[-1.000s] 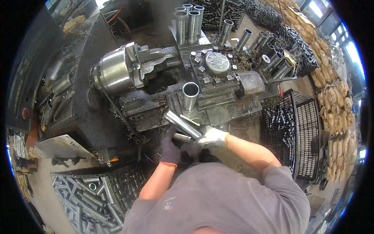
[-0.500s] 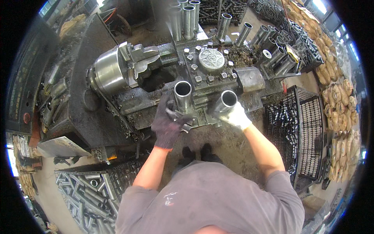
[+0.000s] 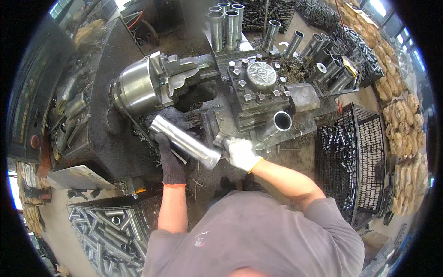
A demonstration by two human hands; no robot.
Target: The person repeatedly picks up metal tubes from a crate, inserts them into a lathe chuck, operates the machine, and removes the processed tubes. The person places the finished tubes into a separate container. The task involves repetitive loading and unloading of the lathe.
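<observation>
My left hand (image 3: 167,159), in a dark glove with an orange cuff, holds a shiny metal tube (image 3: 184,141) from below. The tube slants from upper left to lower right, in front of the lathe. A thin metal rod (image 3: 180,157) sticks out beside that hand under the tube; what it belongs to is hidden. My right hand (image 3: 243,154), white-gloved, is closed near the tube's lower end, by a small dark metal piece (image 3: 221,140) at its fingertips. Whether it grips that piece is unclear. Another tube (image 3: 279,123) stands upright on the lathe, right of my right hand.
The lathe's chuck (image 3: 138,87) is at left, its bolted tool post (image 3: 261,78) at centre. Several upright tubes (image 3: 230,27) stand behind. A wire basket (image 3: 357,157) of small parts is at right, a bin of tubes (image 3: 108,235) lower left.
My left hand has tilted its tube from upright to slanting and moved left. My right hand has released the other tube, which stays standing, and crossed left towards the slanted one.
</observation>
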